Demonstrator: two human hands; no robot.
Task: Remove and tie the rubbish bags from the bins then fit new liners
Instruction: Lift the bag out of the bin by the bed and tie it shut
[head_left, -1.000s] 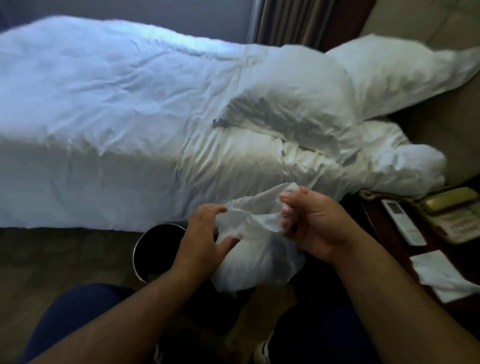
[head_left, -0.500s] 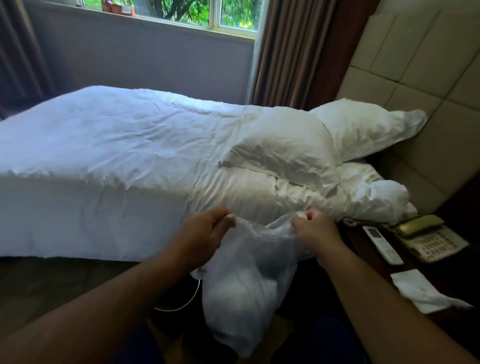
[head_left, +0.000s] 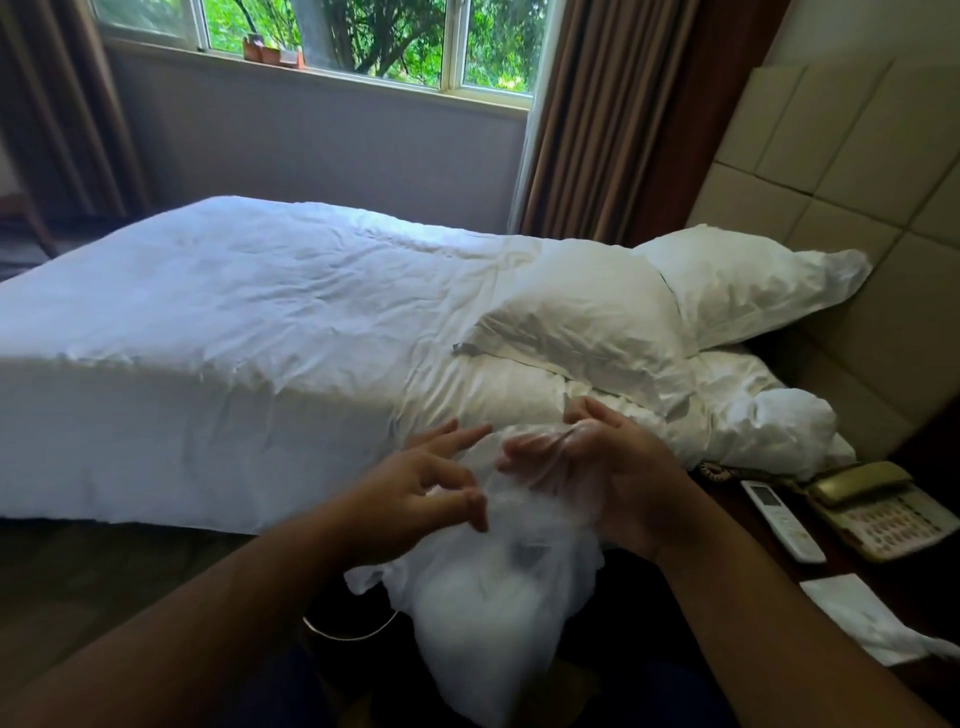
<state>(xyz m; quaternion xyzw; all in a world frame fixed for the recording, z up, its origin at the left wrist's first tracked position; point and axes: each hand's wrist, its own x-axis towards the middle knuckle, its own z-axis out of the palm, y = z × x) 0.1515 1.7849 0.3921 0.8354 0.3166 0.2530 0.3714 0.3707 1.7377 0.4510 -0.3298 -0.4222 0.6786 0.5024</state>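
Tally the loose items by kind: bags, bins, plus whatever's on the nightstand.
rubbish bag: 1
bin: 1
telephone: 1
remote: 1
white tissue: 1
Total: 5

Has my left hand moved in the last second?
Yes. The left hand rose: a second ago it overlapped the round black bin's shiny rim, now above it, beside the translucent white rubbish bag.

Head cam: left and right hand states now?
Left hand: fingers spread at the bag neck; grip cannot be told.
Right hand: holds the bag, film stretched over its fingers.
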